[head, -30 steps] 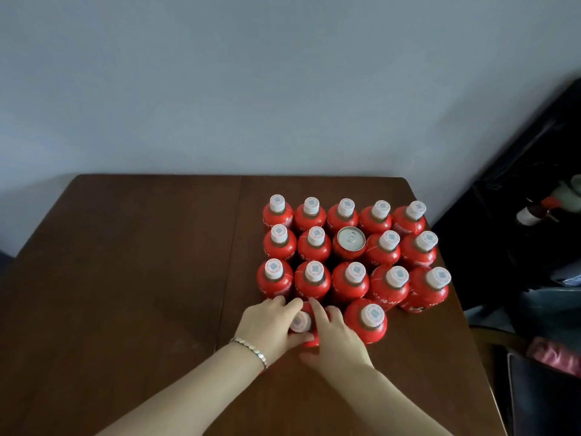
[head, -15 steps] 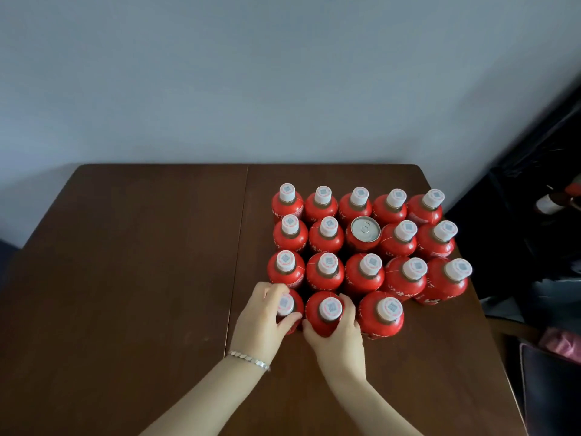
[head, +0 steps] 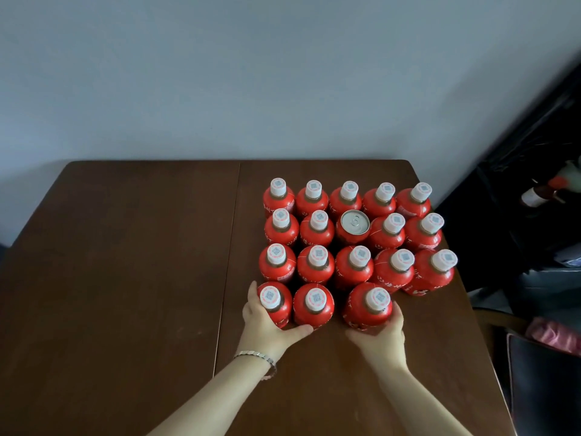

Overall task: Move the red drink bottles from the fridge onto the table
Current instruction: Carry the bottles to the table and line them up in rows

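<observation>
Several red drink bottles with white caps stand in rows on the right half of the brown table (head: 125, 278). One red can (head: 354, 226) with a silver top sits among them in the second row. The front row holds three bottles. My left hand (head: 267, 325) grips the front left bottle (head: 273, 305), with its thumb under the front middle bottle (head: 313, 305). My right hand (head: 382, 336) cups the front right bottle (head: 369, 305) from the near side, fingers curled round its right flank.
A dark unit (head: 534, 184) with a bottle on its side stands right of the table. A dark chair (head: 544, 382) with pink cloth is at the lower right. The wall rises behind the table's far edge.
My right hand left the middle front bottle and moved right to the front right bottle. My left hand slid round the front left bottle, now standing in line.
</observation>
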The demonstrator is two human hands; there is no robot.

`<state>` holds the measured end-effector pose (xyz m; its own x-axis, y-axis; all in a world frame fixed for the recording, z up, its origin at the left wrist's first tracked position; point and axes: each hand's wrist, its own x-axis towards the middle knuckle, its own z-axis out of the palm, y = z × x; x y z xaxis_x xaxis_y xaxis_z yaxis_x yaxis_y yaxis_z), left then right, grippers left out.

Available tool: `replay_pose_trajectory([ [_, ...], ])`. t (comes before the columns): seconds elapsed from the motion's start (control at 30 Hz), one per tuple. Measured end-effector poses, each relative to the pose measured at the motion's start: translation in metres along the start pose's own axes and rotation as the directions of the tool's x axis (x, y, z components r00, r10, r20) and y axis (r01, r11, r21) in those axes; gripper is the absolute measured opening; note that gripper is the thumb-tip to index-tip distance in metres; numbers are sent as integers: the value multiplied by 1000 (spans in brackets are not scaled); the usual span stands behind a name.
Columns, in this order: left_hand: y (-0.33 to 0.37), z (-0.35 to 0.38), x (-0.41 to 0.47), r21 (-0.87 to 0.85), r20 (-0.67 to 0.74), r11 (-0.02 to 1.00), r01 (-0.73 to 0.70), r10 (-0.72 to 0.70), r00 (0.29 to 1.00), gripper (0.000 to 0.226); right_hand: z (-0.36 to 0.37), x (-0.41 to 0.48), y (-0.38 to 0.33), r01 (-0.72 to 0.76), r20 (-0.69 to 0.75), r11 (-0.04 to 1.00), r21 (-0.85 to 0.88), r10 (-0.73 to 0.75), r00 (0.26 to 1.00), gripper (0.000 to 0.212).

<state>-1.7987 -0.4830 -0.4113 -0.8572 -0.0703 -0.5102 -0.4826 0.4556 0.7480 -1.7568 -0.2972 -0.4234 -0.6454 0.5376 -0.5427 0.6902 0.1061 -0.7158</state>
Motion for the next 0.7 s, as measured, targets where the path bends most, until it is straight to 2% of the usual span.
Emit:
replay_pose_trajectory([
  [0.1, 4, 11, -4, 5, -78, 1000, 13, -13, 997, 127, -4, 8, -3, 72, 36, 997, 1, -72, 997, 93],
  [0.43, 9, 25, -5, -31, -134, 999, 31, -35, 990, 127, 10, 2, -7, 53, 151, 994, -91, -39, 988, 96],
  [0.57, 13, 21, -8, 15, -121, 997, 77, -74, 990, 127, 1, 2, -4, 11, 270, 976, -219, 49, 961, 76],
  [0.63, 17, 16, -8, 108, -68, 984, 145, -138, 988, 129, -3, -3, -1, 19, 350, 945, -326, 102, 931, 63],
  [0.7, 22, 10, -8, 248, -20, 943, 223, -225, 974, 121, -9, -9, 0, 82, 393, 926, -368, 75, 916, 47],
])
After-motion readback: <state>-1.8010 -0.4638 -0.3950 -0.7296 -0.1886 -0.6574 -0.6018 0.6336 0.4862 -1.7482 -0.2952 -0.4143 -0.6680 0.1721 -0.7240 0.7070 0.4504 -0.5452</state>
